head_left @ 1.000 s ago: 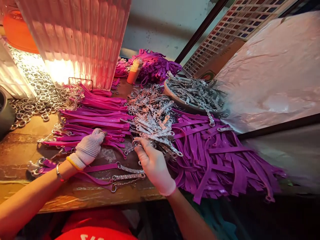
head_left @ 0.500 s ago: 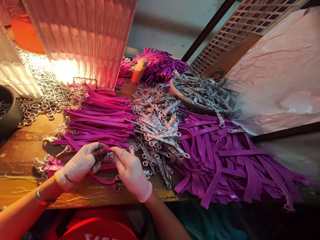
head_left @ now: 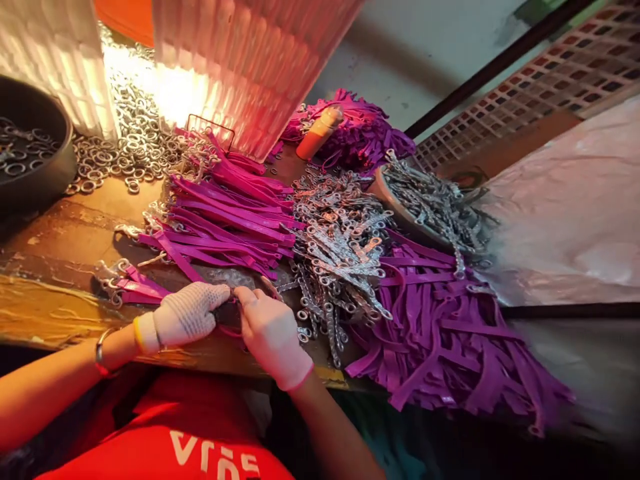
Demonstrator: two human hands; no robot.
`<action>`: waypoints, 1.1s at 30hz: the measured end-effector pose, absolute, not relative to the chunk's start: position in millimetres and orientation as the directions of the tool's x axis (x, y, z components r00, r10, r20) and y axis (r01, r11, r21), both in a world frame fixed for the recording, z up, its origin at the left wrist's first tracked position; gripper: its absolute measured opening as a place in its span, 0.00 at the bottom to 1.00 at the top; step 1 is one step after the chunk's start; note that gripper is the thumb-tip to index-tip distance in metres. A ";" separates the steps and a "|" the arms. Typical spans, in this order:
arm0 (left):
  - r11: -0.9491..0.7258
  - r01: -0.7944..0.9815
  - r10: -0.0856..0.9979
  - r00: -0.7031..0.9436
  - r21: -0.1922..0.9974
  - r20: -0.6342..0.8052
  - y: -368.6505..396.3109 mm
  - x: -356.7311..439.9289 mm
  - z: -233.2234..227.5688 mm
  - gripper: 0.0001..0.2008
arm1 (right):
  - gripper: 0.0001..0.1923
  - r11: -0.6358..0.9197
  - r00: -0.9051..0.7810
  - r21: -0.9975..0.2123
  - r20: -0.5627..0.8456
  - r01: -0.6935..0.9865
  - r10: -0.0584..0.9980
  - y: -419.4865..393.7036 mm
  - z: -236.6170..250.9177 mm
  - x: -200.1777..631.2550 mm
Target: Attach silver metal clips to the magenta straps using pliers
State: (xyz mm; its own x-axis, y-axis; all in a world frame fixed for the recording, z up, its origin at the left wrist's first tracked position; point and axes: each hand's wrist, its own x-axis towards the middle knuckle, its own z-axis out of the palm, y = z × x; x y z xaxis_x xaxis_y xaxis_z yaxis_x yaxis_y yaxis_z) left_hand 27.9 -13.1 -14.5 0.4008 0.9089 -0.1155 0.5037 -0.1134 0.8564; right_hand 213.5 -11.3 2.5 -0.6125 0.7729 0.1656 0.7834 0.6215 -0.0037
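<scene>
My left hand (head_left: 187, 317), in a white dotted glove, is closed with its thumb and fingertips pressed together at the table's front edge. Meeting it tip to tip, my right hand (head_left: 273, 333), in a plain pale glove, is also closed. Between them they grip a purple strap (head_left: 231, 333), which shows only in part under the fingers; its end is hidden. Behind the hands lies a row of purple straps (head_left: 230, 223) with metal clasps at their left ends. A few more clasped straps (head_left: 143, 285) lie left of my left hand. Braided metal chain pieces (head_left: 345, 247) are heaped beyond my right hand.
Loose metal rings (head_left: 107, 160) spread at the back left beside a dark pot (head_left: 47, 167). Corrugated panels (head_left: 250, 67) stand around a bright light. A bowl (head_left: 400, 210) of chain pieces rests right of an orange bottle (head_left: 320, 133). Purple straps (head_left: 450, 333) pile over the right edge.
The view has shifted, so the scene sits turned and further right. My hands stay together, and the strap and ring end visible between them earlier are now mostly covered by the fingers.
</scene>
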 end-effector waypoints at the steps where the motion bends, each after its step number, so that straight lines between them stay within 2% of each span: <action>1: -0.035 0.449 0.900 0.403 0.893 -0.167 -13.2 28.2 -15.8 0.05 | 0.13 0.606 -0.593 -0.006 0.194 0.795 0.781 -13.6 -0.3 212.7; 3: 0.055 0.344 0.903 0.383 0.937 -0.194 -13.8 27.6 -18.6 0.09 | 0.14 0.594 -0.577 0.005 0.243 0.805 0.780 -17.2 -3.8 211.5; 4: 0.039 0.323 0.917 0.365 0.946 -0.163 -14.4 26.9 -20.4 0.09 | 0.14 0.599 -0.582 0.009 0.253 0.800 0.773 -18.1 -4.2 211.3; 8: -0.163 0.380 0.930 0.368 0.911 0.012 -17.1 24.1 -28.2 0.06 | 0.14 0.636 -0.606 -0.059 0.247 0.769 0.756 -16.7 -1.3 211.2; 12: -0.228 0.576 0.896 0.439 0.785 -0.062 -14.7 24.1 -31.5 0.11 | 0.15 0.660 -0.628 -0.029 0.283 0.750 0.725 -13.8 -5.4 210.8; 14: -0.248 0.643 0.879 0.464 0.725 -0.110 -11.4 23.3 -30.5 0.11 | 0.14 0.665 -0.635 -0.016 0.278 0.747 0.720 -13.1 -9.6 211.0; 15: -0.247 0.632 0.871 0.478 0.735 -0.117 -9.7 22.2 -29.3 0.09 | 0.14 0.657 -0.623 -0.032 0.283 0.754 0.729 -12.7 -10.6 211.3; 17: -0.185 0.512 0.860 0.498 0.839 -0.114 -7.3 18.8 -26.2 0.08 | 0.14 0.623 -0.575 -0.108 0.289 0.775 0.765 -11.6 -8.7 212.2; 20: 0.017 0.281 0.877 0.457 0.959 -0.150 -8.9 15.5 -22.1 0.09 | 0.17 0.574 -0.541 -0.239 0.193 0.783 0.819 -8.6 4.3 212.6; 23: -0.015 0.286 0.933 0.350 0.958 -0.090 -16.0 19.6 -25.6 0.09 | 0.26 0.501 -0.530 -0.287 -0.032 0.817 0.847 -4.2 16.8 211.1; 24: -0.065 0.335 0.946 0.320 0.940 -0.049 -18.8 22.4 -28.8 0.09 | 0.25 0.473 -0.512 -0.279 -0.087 0.836 0.854 -2.8 17.8 210.4; 26: -0.138 0.443 0.963 0.270 0.886 0.015 -24.2 28.2 -36.8 0.10 | 0.16 0.437 -0.478 -0.244 -0.148 0.866 0.865 -1.5 14.3 209.6; 29: -0.182 0.548 0.965 0.257 0.817 0.042 -29.8 34.1 -46.2 0.09 | 0.07 0.475 -0.493 -0.140 -0.162 0.869 0.855 -5.3 1.2 210.7; 33: -0.189 0.615 0.941 0.336 0.765 -0.038 -30.7 38.2 -43.5 0.08 | 0.08 0.608 -0.603 0.058 -0.090 0.792 0.793 -16.1 -10.2 214.8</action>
